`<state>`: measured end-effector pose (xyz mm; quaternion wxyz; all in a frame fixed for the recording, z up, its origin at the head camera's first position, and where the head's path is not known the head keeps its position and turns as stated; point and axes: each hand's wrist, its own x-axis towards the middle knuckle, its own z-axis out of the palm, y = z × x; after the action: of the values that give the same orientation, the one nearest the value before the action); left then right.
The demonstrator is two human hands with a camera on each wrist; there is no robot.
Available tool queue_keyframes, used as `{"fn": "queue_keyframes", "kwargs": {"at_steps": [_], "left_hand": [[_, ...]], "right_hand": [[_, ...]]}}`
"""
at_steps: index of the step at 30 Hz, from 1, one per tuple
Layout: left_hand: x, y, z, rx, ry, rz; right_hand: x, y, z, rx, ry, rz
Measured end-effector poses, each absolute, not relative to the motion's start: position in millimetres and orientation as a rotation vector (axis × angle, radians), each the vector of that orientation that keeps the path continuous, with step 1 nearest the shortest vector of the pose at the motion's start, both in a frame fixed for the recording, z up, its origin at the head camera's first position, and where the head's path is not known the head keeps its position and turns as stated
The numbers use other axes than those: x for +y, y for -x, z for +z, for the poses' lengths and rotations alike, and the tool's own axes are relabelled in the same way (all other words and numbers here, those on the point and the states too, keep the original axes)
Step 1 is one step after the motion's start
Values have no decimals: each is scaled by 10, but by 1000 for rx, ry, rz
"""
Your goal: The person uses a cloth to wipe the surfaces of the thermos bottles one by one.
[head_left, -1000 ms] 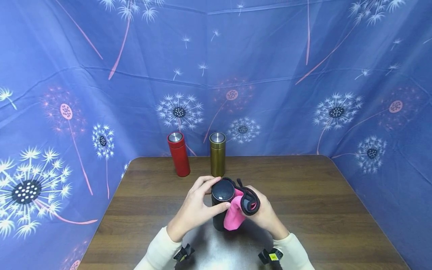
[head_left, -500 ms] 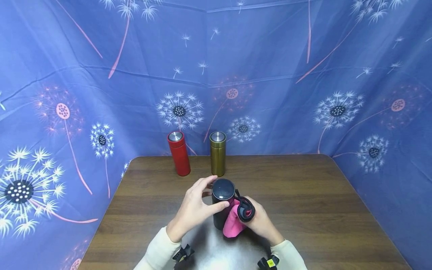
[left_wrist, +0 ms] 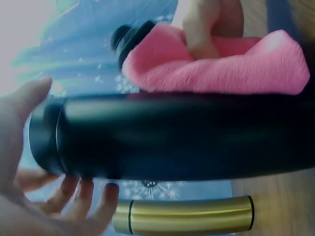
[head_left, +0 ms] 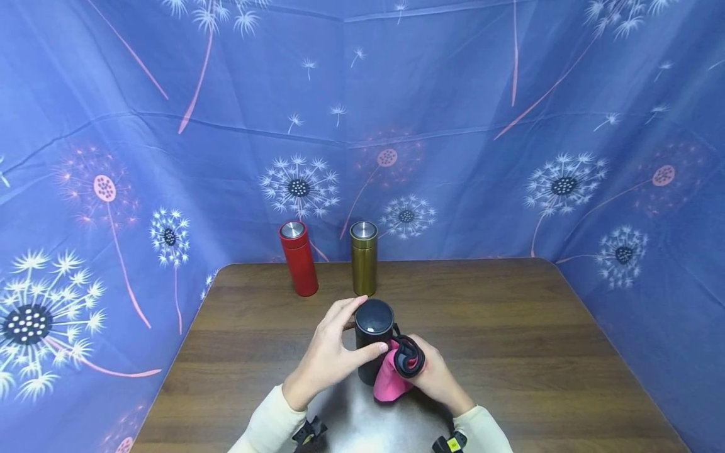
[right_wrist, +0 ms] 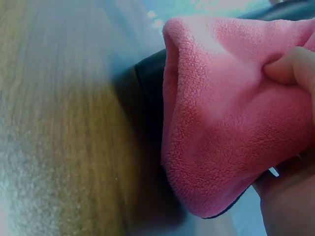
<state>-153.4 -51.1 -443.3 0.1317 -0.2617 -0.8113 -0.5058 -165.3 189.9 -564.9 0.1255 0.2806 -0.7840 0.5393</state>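
Note:
A black thermos bottle (head_left: 374, 318) stands upright near the front of the table. My left hand (head_left: 325, 355) grips it near the lid, thumb on the near side and fingers round the far side. Across the left wrist view, the bottle (left_wrist: 172, 137) lies sideways with the thumb and fingertips at its lid end. My right hand (head_left: 436, 377) holds a fluffy pink cloth (head_left: 387, 380) with a rolled black edge against the bottle's right side. Close up in the right wrist view, the thumb presses into the cloth (right_wrist: 221, 98), which covers part of the bottle.
Behind the hands stand a red thermos (head_left: 300, 264) and a gold thermos (head_left: 364, 264), both with silver lids. The brown wooden table (head_left: 510, 327) meets a blue dandelion-print curtain (head_left: 464, 189) at the back and sides.
My right hand and the pink cloth have slid down along the bottle, toward me and slightly left. My left hand keeps its grip near the lid, and the bottle stays in place.

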Motion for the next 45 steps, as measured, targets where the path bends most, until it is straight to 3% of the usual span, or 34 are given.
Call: {"fn": "queue_keyframes", "kwargs": {"at_steps": [12, 20, 27, 30, 45], "left_hand": [[-500, 1552, -4455, -2383, 648, -1507], [-588, 1631, -4484, -2358, 865, -1718], [-587, 1490, -4140, -2354, 951, -1790], [-595, 1502, -4157, -2366, 944, -1808], [-631, 1503, -4195, -2381, 922, -1862]], "right_hand": [[1840, 1518, -4931, -2266, -845, 1537], [1880, 1547, -4613, -2271, -848, 1495], [1899, 1587, -4275, -2224, -934, 1464], [1894, 1602, -4153, -2214, -948, 1437], [1860, 1707, -4079, -2110, -1316, 998]]}}
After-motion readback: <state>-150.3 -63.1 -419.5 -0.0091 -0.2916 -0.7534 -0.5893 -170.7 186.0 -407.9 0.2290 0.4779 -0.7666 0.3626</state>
